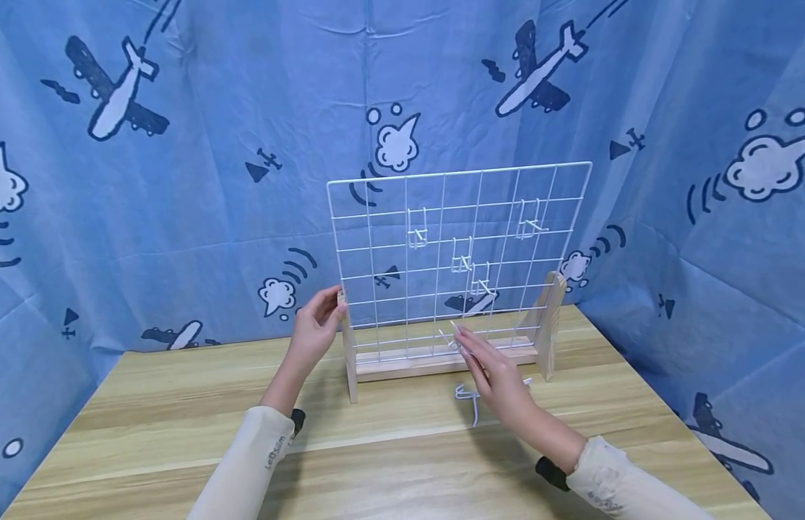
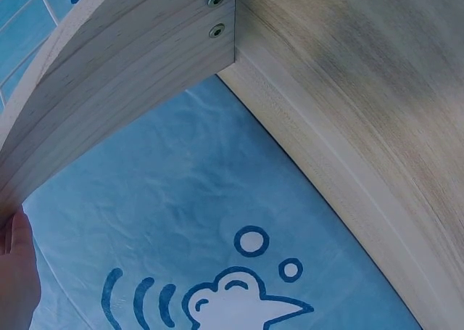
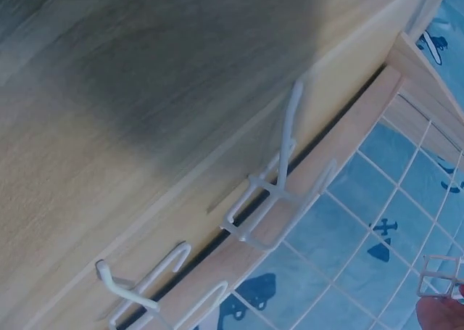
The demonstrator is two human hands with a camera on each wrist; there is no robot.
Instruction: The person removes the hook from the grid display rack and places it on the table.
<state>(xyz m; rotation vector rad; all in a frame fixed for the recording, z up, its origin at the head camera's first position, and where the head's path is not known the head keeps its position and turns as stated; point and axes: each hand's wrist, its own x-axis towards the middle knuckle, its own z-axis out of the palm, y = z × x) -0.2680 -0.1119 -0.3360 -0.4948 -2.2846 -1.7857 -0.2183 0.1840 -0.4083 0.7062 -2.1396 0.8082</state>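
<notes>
A white wire grid panel (image 1: 459, 174) stands upright in a wooden stand (image 1: 402, 371). My left hand (image 1: 314, 326) holds the top of the stand's left upright (image 2: 138, 91), thumb on the near side; in the left wrist view only part of that hand (image 2: 20, 275) shows. In front of the grid's lower middle, my right hand (image 1: 496, 370) pinches a white wire hook (image 1: 449, 338), whose looped frame (image 3: 439, 275) shows at the right wrist view's edge. Its contact with the grid cannot be made out. Several similar hooks (image 1: 417, 238) hang on the grid.
Two loose white hooks lie on the wooden table (image 1: 181, 426) below my right hand: one hook (image 1: 467, 394) to the left, another hook (image 1: 527, 381) mostly behind the hand. A blue patterned curtain (image 1: 259, 108) surrounds the table's back and sides.
</notes>
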